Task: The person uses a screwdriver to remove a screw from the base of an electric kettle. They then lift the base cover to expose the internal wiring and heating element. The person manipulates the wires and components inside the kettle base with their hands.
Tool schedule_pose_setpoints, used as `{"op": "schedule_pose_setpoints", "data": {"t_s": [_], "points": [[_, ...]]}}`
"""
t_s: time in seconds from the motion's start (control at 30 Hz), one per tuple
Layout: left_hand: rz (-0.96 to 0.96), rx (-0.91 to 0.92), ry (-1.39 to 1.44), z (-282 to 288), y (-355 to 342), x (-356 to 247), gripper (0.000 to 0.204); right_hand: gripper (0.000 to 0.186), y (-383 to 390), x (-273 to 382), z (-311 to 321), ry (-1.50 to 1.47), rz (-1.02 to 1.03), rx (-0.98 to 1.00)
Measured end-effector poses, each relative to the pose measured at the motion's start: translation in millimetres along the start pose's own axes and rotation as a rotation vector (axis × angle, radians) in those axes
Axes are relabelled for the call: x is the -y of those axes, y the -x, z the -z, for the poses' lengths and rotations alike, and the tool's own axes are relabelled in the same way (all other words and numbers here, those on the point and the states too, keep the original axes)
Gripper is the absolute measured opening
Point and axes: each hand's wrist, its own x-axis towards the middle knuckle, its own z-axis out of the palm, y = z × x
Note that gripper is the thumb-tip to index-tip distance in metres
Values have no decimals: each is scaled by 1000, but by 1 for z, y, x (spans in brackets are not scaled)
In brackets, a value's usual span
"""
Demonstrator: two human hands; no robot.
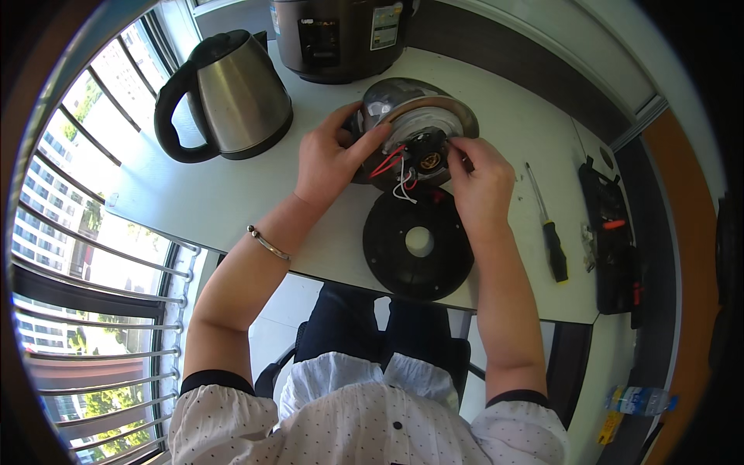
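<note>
White dotted sleeves and blouse [356, 422] sit closest to the lens as a seated person works at a table. From left, the left hand [329, 159] grasps the side of a shiny metal vessel [399, 94], thumb along its rim. The vessel lies tipped straight ahead, between both hands, its long axis running away from the person and its opened base facing back. Red wires [387, 161] and a white wire [403, 191] hang from the base beside a black fitting [419, 146]. The right hand [482, 174] is nearer that fitting, thumb and forefinger at its right edge; whether they grip anything cannot be told. A black disc [418, 277] with a central hole lies just below, toward the person.

Across the white tabletop [198, 194], left to right, stand a steel kettle [244, 97] and a dark cooker [341, 43], then a screwdriver [545, 223] and a black tool case [604, 201]. A barred window [89, 306] lights the room's left; a bottle [642, 401] rests at lower right.
</note>
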Motion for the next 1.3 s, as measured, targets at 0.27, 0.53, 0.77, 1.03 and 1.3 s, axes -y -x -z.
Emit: {"op": "schedule_pose_setpoints", "data": {"t_s": [0.27, 0.53, 0.77, 1.03, 1.3], "points": [[14, 96, 17, 3, -1, -2, 67, 6, -1, -1, 2, -3, -4, 6], [28, 130, 38, 4, -1, -5, 71, 7, -2, -3, 2, -77, -56, -2], [62, 106, 137, -1, 0, -2, 68, 8, -2, -7, 1, -175, -137, 1], [52, 101, 108, -2, 1, -7, 68, 13, -3, -7, 1, -343, -432, 50], [15, 93, 53, -3, 2, -9, 69, 17, -6, -13, 3, -535, -625, 112]]}}
